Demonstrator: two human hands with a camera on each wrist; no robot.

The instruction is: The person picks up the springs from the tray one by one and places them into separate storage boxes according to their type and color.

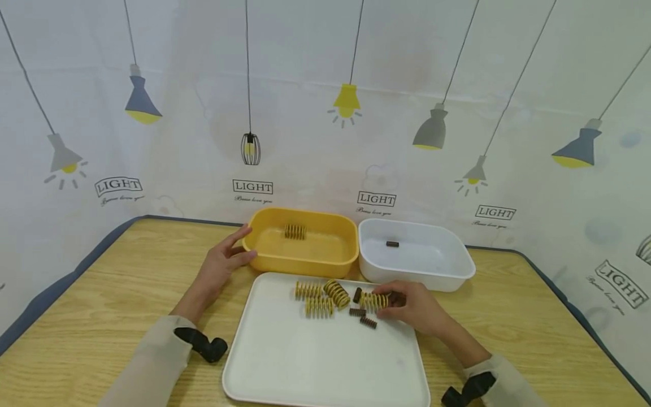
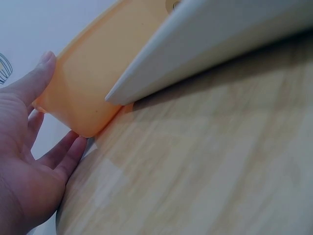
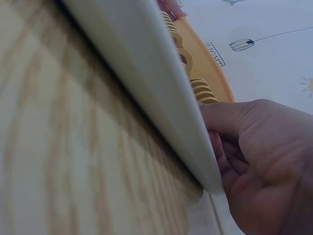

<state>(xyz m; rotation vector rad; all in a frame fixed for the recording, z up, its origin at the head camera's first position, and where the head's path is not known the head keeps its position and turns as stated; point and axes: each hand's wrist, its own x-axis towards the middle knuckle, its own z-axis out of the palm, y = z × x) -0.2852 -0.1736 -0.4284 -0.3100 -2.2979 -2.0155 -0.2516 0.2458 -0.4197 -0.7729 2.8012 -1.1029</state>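
Note:
My right hand (image 1: 418,308) is over the right side of a white tray (image 1: 325,362), pinching a yellow coil spring (image 1: 373,302) between thumb and fingers. Left of it lie several more yellow springs (image 1: 319,307), close together. Small dark springs (image 1: 357,312) lie beside the held one. At the left end of a yellow bin (image 1: 300,265), my left hand (image 1: 220,264) touches the wall and rim with spread, mostly straight fingers. The left wrist view shows this hand (image 2: 29,147) with fingertips at the bin's end wall (image 2: 93,98).
One yellow spring (image 1: 295,232) lies inside the yellow bin. Right next to that bin stands a white bin (image 1: 417,277) with one small dark spring (image 1: 392,244) in it. Behind the wooden table (image 1: 508,294) hangs a cloth (image 1: 305,113) printed with lamps.

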